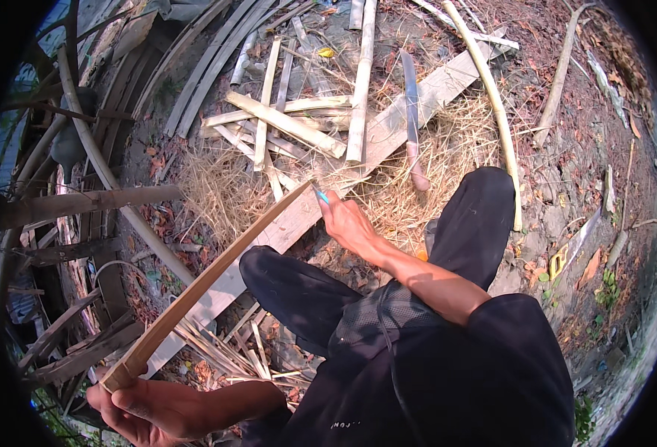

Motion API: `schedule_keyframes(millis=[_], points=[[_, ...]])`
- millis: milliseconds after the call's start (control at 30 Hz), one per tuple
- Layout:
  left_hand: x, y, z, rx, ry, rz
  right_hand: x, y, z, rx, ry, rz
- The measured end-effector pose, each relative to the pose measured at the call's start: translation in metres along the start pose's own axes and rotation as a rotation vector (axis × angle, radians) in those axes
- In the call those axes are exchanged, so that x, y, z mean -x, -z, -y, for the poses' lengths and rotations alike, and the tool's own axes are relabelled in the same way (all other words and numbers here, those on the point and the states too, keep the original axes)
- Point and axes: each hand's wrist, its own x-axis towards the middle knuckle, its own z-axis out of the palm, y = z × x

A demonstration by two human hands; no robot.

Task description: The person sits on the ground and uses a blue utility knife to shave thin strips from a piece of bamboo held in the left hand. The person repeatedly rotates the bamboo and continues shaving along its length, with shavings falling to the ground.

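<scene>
My left hand [153, 408] is closed around the near end of a long, flat bamboo strip [213, 287]. The strip slants up and to the right, with its far tip beside my right hand [349, 222]. The fingers of that hand are closed on a small light-blue tool [321, 196], too small to tell its kind. Whether the tool touches the strip's tip I cannot tell. Beneath the strip lies a long wooden plank [298, 223], running diagonally between my bent legs and the cut pieces. Beyond my right hand, a machete [411, 104] with a wooden handle rests across the plank.
Split bamboo pieces [287, 123] and a bamboo pole [362, 78] lie ahead. Straw-like shavings [220, 195] cover the ground. A curved pole [492, 93] lies past my right knee. A yellow-handled saw [575, 244] is far right. Wooden framework [90, 201] stands on the left. Thin strips [228, 354] lie beside me.
</scene>
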Motion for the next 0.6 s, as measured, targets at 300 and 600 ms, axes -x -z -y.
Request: schedule_keyframes(millis=[300,600], points=[[0.001,-0.002,-0.006,0.091,0.043,-0.015,-0.004,0.005,0.018,-0.017,-0.044,0.195],[0.001,-0.008,-0.015,-0.019,0.014,0.015,-0.001,0.002,0.024,0.057,-0.006,0.183]])
